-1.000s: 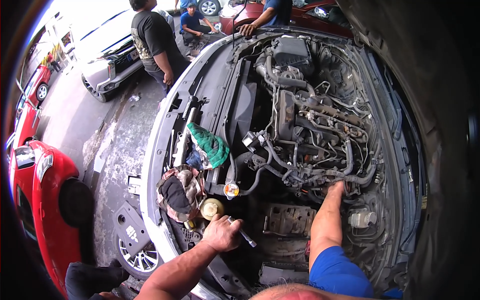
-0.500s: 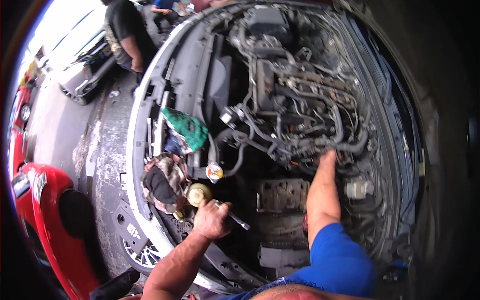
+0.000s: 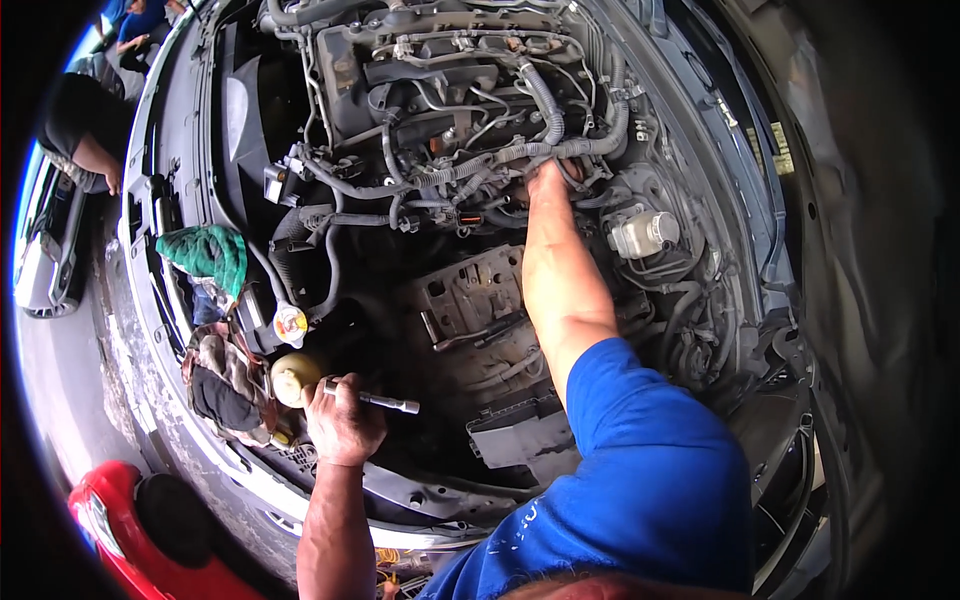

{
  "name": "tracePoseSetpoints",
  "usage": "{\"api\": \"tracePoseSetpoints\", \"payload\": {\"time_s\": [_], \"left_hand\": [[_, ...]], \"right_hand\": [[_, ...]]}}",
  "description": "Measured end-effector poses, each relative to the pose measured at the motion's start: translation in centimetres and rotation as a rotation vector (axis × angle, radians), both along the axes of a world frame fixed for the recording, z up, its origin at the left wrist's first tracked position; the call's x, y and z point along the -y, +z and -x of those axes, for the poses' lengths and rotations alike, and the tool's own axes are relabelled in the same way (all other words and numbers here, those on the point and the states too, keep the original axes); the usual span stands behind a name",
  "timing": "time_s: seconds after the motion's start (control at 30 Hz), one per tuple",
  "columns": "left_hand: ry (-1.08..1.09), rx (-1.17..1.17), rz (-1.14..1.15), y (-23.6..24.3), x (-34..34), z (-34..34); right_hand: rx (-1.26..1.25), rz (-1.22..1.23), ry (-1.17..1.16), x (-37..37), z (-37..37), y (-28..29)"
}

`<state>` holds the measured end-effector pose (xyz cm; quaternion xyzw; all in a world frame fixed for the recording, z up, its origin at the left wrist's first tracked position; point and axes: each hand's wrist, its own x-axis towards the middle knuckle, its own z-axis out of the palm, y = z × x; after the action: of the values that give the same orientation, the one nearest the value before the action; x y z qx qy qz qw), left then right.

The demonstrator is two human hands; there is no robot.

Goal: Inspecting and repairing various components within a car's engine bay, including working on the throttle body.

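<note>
My left hand (image 3: 345,425) is closed round a metal socket wrench (image 3: 388,402), whose shaft sticks out to the right. This hand is beside a yellowish round reservoir (image 3: 292,378) with a cap, near the front of the engine bay. Farther in, my right hand (image 3: 552,180) reaches among the hoses and wiring at the side of the engine (image 3: 440,100). Its fingers are hidden behind a corrugated hose (image 3: 515,153), so what they touch does not show. Below my right forearm is a dirty metal battery tray (image 3: 465,290) with a dark tool-like bar (image 3: 480,335) lying across it.
A green cloth (image 3: 207,257) and a bundle of patterned rags (image 3: 225,385) lie on the front frame. A capped fluid reservoir (image 3: 645,235) stands right of my forearm. A red car (image 3: 120,535) is at lower left; another person (image 3: 88,125) stands beyond the bumper.
My view has shifted right and closer to the engine bay, so the scene sits farther left. The socket wrench now lies nearly level in my left hand; my right hand stays deep among the hoses.
</note>
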<state>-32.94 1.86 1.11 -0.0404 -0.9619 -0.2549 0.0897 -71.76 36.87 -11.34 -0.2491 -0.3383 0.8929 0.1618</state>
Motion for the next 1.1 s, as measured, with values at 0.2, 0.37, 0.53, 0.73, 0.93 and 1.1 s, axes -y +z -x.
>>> {"api": "tracePoseSetpoints", "payload": {"time_s": [0.2, 0.37, 0.53, 0.73, 0.93, 1.1], "left_hand": [[-0.008, 0.007, -0.009, -0.2, -0.1, -0.1], [0.005, -0.002, 0.027, -0.6, 0.0, -0.2], [0.008, 0.027, 0.008, 0.1, 0.2, -0.4], [-0.011, -0.037, -0.022, -0.3, -0.6, 0.6], [0.026, -0.038, -0.034, 0.6, 0.2, 0.5], [0.005, -0.006, -0.051, 1.3, 1.1, -0.2]], "right_hand": [[0.093, -0.024, 0.004, -2.6, 0.4, -0.7], [0.202, -0.049, -0.013, 0.5, -1.8, 1.5], [0.210, -0.057, -0.142, 3.0, -2.9, 5.0], [0.187, -0.058, -0.011, -0.7, 0.2, 1.4], [0.217, -0.110, 0.033, 1.3, 4.2, 0.8], [0.182, 0.017, 0.307, 1.3, 1.3, 0.0]]}}
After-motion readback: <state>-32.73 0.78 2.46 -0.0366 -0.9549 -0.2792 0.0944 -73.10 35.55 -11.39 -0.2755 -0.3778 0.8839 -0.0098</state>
